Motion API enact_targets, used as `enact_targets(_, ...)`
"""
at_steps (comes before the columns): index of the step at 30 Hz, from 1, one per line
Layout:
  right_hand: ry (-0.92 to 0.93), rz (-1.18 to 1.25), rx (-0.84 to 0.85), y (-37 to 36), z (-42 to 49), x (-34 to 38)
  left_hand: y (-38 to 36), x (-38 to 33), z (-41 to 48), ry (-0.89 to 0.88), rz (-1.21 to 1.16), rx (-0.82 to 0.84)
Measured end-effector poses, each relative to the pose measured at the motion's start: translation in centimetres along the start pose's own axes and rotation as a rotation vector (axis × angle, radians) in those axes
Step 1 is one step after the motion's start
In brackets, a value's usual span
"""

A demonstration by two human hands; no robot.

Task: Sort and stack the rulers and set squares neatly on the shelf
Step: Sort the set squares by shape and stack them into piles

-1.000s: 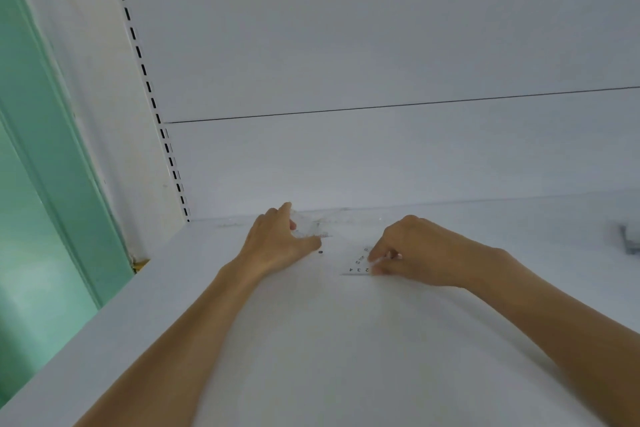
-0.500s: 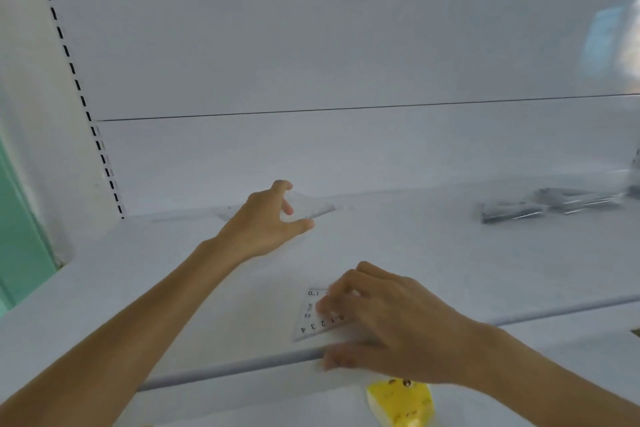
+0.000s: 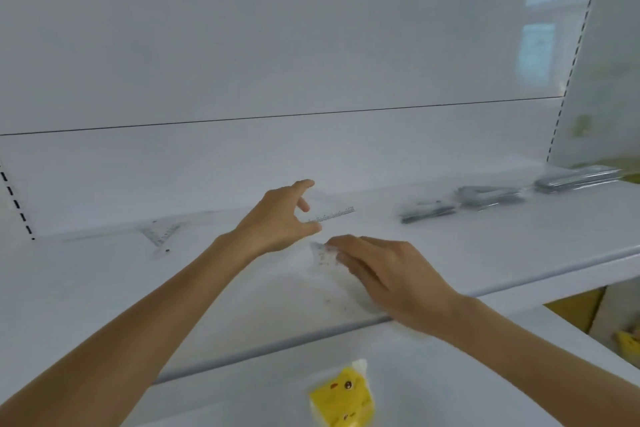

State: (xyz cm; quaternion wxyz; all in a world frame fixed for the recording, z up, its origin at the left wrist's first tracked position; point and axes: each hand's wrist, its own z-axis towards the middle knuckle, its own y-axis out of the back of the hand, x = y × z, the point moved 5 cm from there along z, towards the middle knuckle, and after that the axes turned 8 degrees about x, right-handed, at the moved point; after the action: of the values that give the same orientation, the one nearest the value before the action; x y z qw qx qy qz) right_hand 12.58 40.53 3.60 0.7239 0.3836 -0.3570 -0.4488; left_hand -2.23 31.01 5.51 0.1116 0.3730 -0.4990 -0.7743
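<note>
Near square (image 3: 323, 255), clear plastic with faint print, lay low over the front half of the shelf (image 3: 519, 253); the right grip (image 3: 388, 270) held it by its right part, fingers laid along the top and curled at the tips, thumb hidden beneath; only its left corner showed past the fingertips. Whether it touched the shelf or hung just above could not be told. Just beyond it, the left grip (image 3: 277, 218) pinched the far square (image 3: 332, 215) between thumb and forefinger, the other fingers loose; its scaled edge stuck out to the right of the thumb. The two squares were near each other but apart. A left square (image 3: 161, 232) lay flat on the shelf near the back wall, well apart from both grips.

The step in hand looked like gathering the squares into one stack; the next move probably called for bringing the near square against the far one, edges matched, then setting the pair down together; the plastic is thin and slick, so it could slip.

Dark packets (image 3: 491, 196) sat in a row towards the right end of the shelf; a yellow packet (image 3: 343, 395) lay on the lower shelf (image 3: 450, 374).
</note>
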Motion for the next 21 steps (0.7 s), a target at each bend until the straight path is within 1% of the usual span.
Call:
enact_targets(3,-0.1,0.157,-0.022,1.4,-0.8,-5.0,-1.5,-1.2,1.5,0.035,-0.001,-0.011)
enact_targets(5,-0.136,0.203,-0.014,2.4,-1.4,-8.5,-2.7,-2.3,2.6,0.072,-0.034,-0.027)
enact_targets(10,-0.186,0.213,-0.038,5.4,-3.5,-18.0,-6.9,-5.5,5.4,0.13,-0.064,-0.015)
enact_targets(14,-0.243,0.199,-0.102,7.8,-4.9,-25.2,-9.0,-8.1,7.2,0.13,-0.023,-0.076)
enact_targets(18,-0.284,0.13,-0.09,9.8,-4.3,-31.3,-10.3,-10.0,8.3,0.121,-0.023,-0.117)
enact_targets(21,-0.328,0.107,-0.05,10.7,-3.2,-34.2,-11.1,-10.9,8.5,0.122,-0.046,-0.144)
